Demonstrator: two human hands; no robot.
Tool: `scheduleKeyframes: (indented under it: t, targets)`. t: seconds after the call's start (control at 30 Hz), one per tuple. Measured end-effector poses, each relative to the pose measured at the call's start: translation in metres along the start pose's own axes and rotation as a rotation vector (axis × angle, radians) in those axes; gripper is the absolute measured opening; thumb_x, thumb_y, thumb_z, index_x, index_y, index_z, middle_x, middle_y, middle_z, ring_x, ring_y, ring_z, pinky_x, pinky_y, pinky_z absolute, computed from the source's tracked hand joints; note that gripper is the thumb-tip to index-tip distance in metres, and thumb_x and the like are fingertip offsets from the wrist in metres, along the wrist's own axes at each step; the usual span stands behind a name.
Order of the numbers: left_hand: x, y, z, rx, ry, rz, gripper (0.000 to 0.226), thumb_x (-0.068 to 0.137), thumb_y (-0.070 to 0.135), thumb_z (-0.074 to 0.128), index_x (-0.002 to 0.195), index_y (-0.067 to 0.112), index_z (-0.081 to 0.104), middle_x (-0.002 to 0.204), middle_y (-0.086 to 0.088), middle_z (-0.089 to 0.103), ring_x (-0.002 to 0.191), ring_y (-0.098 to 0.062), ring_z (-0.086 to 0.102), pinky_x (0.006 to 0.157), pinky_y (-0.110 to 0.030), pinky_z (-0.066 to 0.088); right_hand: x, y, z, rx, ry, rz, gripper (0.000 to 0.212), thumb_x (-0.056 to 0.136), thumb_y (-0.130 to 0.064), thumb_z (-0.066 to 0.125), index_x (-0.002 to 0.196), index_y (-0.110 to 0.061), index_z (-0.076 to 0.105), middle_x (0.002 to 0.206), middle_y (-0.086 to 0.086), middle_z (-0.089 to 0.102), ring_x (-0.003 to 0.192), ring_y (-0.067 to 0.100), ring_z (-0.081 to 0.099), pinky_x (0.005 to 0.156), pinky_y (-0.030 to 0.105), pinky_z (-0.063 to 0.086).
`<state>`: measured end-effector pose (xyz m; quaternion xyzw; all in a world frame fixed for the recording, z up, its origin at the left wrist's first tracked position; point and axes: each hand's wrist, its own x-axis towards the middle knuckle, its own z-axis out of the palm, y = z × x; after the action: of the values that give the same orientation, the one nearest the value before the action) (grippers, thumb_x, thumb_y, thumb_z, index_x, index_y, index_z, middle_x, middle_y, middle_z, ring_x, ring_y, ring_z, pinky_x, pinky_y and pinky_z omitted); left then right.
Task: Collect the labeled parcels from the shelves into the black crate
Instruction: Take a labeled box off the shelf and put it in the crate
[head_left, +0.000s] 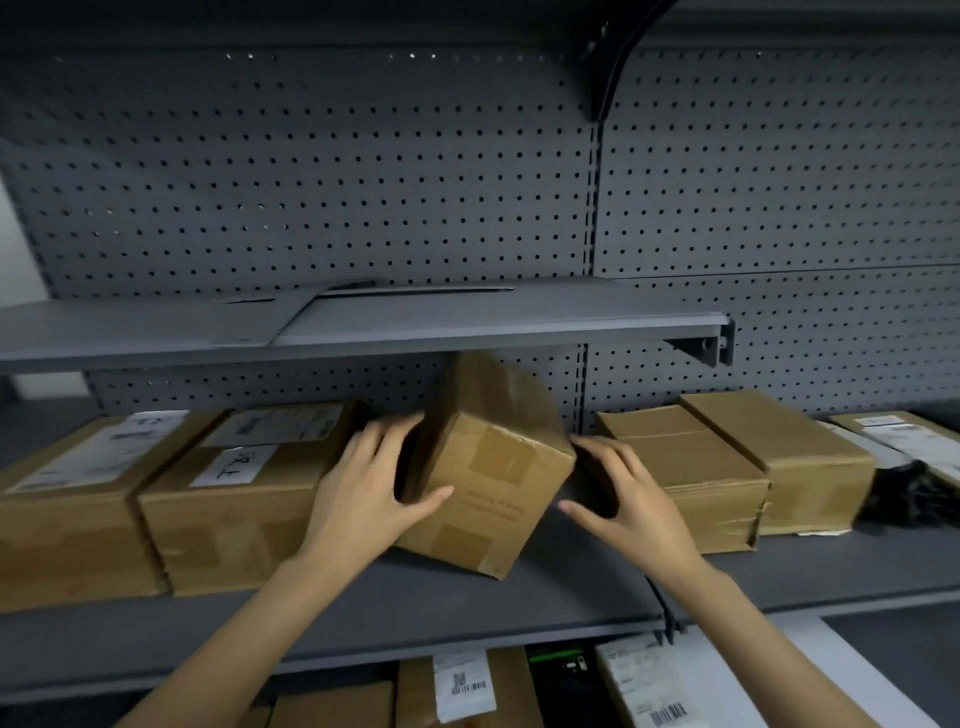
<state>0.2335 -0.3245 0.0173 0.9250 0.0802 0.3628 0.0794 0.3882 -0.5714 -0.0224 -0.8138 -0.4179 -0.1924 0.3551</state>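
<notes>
Fingers (387, 441) of left hand (371, 488) curled round tilted box (485, 467) on middle shelf (467, 597), thumb on its front, right hand (621, 499) spread just beside its right face, 2 labeled boxes (156, 493) left.

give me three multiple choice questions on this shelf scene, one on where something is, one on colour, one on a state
1. Where is the tilted box?
A. on the middle shelf, between the hands
B. on the top shelf
C. on the floor

2. What colour is the pegboard?
A. white
B. grey
C. red

3. How is the left hand?
A. hanging idle
B. thumb and fingers around the box's left edge
C. out of view

A: the box stands tipped on the middle shelf, with the right hand beside it.
B: the perforated back panel is grey.
B: the thumb lies on the front face and the fingers reach behind the edge.
</notes>
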Motion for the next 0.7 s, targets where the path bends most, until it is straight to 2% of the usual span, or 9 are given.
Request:
scheduleKeyframes:
  t: [0.07,0.13,0.2,0.27,0.33,0.4,0.5,0.63,0.7]
  targets:
    - [0.016,0.009,-0.015,0.063,0.035,0.115,0.079,0.071,0.066,0.058,0.139,0.033,0.032,0.136,0.005,0.041,0.118,-0.016,0.043,0.086,-0.034,0.046,-0.001,-0.003,0.007,0.020,-0.022,0.008,0.065,0.081,-0.057,0.059,0.137,-0.044,0.030,0.135,-0.027,0.031,0.121,0.000,0.042,0.079,0.020,0.047]
    - [0.029,0.016,-0.021,0.153,-0.046,0.189,0.079,0.072,0.069,0.054,0.139,0.038,0.029,0.140,0.009,0.038,0.120,-0.015,0.044,0.087,-0.034,0.046,-0.002,-0.009,0.016,0.058,-0.055,0.022,0.066,0.080,-0.059,0.059,0.137,-0.046,0.028,0.134,-0.028,0.029,0.122,0.000,0.042,0.082,0.023,0.049]
    - [0.033,0.014,-0.018,0.221,-0.140,0.185,0.075,0.074,0.070,0.052,0.138,0.040,0.030,0.139,0.009,0.041,0.119,-0.016,0.046,0.086,-0.033,0.047,-0.007,-0.013,0.029,0.073,-0.119,0.043,0.072,0.079,-0.062,0.059,0.139,-0.048,0.023,0.138,-0.025,0.030,0.123,0.001,0.042,0.086,0.026,0.050]
    - [0.027,0.007,-0.014,0.231,-0.155,0.174,0.066,0.077,0.063,0.056,0.135,0.036,0.039,0.133,0.007,0.047,0.114,-0.017,0.051,0.081,-0.033,0.049,-0.013,-0.018,0.046,0.072,-0.198,0.056,0.078,0.075,-0.068,0.058,0.139,-0.053,0.015,0.141,-0.021,0.030,0.124,0.003,0.042,0.087,0.027,0.050]
    - [0.021,0.000,-0.012,0.195,-0.084,0.190,0.055,0.078,0.052,0.062,0.128,0.031,0.051,0.124,0.006,0.056,0.105,-0.019,0.057,0.073,-0.032,0.052,-0.018,-0.025,0.063,0.063,-0.261,0.058,0.083,0.072,-0.072,0.056,0.139,-0.053,0.011,0.142,-0.019,0.029,0.125,0.004,0.043,0.085,0.028,0.050]
    - [0.021,-0.003,-0.012,0.149,-0.033,0.196,0.045,0.080,0.045,0.064,0.121,0.029,0.057,0.117,0.006,0.060,0.100,-0.018,0.060,0.069,-0.032,0.052,-0.019,-0.034,0.080,0.057,-0.296,0.062,0.087,0.076,-0.067,0.059,0.144,-0.046,0.008,0.145,-0.016,0.027,0.126,0.006,0.042,0.085,0.029,0.050]
    - [0.024,-0.001,-0.011,0.146,-0.043,0.221,0.039,0.082,0.043,0.062,0.119,0.028,0.060,0.115,0.006,0.062,0.099,-0.018,0.060,0.069,-0.032,0.052,-0.014,-0.043,0.101,0.097,-0.295,0.086,0.090,0.081,-0.055,0.064,0.146,-0.039,0.005,0.151,-0.011,0.024,0.128,0.013,0.044,0.092,0.034,0.049]
    - [0.023,-0.006,-0.012,0.169,-0.010,0.210,0.037,0.087,0.048,0.049,0.116,0.029,0.061,0.112,0.008,0.063,0.095,-0.017,0.061,0.062,-0.029,0.052,-0.008,-0.048,0.113,0.142,-0.263,0.114,0.086,0.088,-0.041,0.062,0.147,-0.040,0.000,0.151,-0.009,0.027,0.120,0.020,0.053,0.090,0.040,0.050]
    - [0.021,-0.012,-0.015,0.143,0.003,0.177,0.035,0.088,0.047,0.051,0.117,0.029,0.061,0.114,0.007,0.063,0.096,-0.017,0.061,0.064,-0.030,0.052,-0.007,-0.051,0.114,0.137,-0.235,0.087,0.083,0.090,-0.038,0.060,0.147,-0.042,0.000,0.151,-0.011,0.026,0.119,0.019,0.053,0.087,0.040,0.050]
